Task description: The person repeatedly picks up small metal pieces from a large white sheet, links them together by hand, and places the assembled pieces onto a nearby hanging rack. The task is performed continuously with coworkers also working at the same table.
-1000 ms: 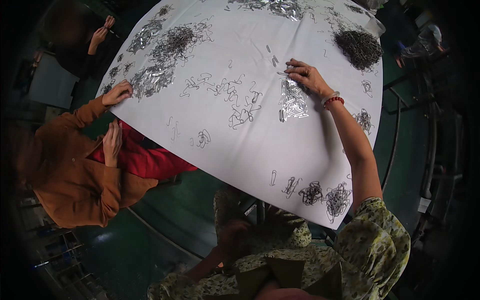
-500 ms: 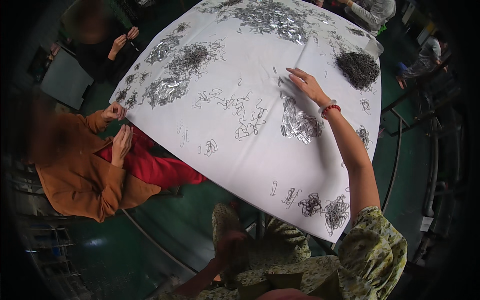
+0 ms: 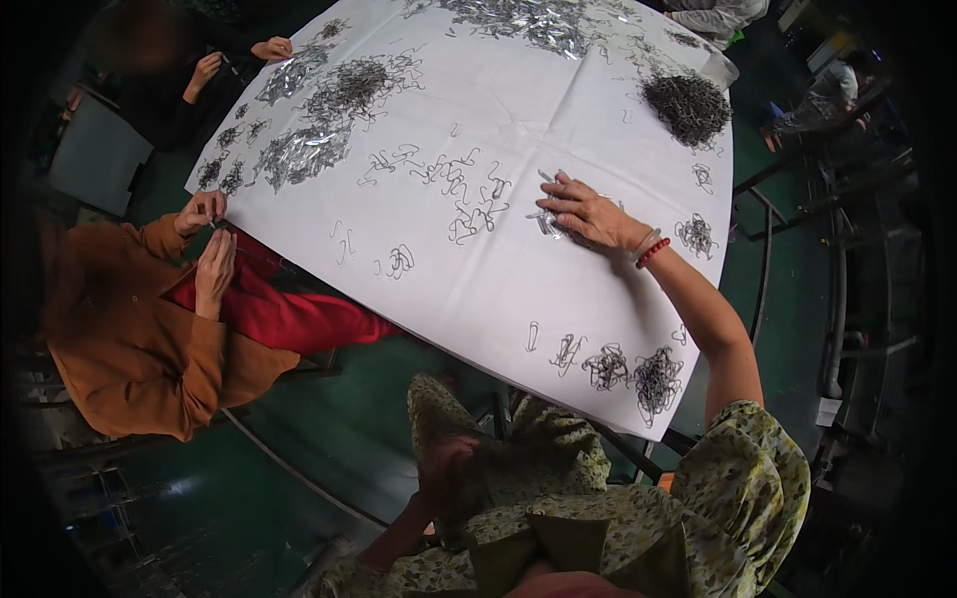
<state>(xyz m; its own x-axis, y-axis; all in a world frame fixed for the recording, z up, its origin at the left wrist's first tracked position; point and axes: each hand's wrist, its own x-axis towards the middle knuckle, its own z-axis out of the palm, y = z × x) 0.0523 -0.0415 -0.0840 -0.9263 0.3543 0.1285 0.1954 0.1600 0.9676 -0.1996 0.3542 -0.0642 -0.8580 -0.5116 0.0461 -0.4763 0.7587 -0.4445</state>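
White sheet covers our desk; we take it as the landmark for all positions.

Head view: our right hand lies near the sheet's centre, palm down, fingers spread and flat on a small shiny cluster of metal clips. Nothing is pinched; the cluster sits under and just left of the fingertips, touching them. Bent wire hooks lie loose further left of that hand, their long axes running roughly toward the sheet's far edge. Our left hand rests down in our lap, off the sheet's near edge, blurred; we cannot tell whether it is closed. The right hand is plainly the nearer one to the clips.

A dark wire heap sits at the sheet's far right; tangled wire bundles near its right near corner. A person in orange sits at its left edge, both hands raised together.
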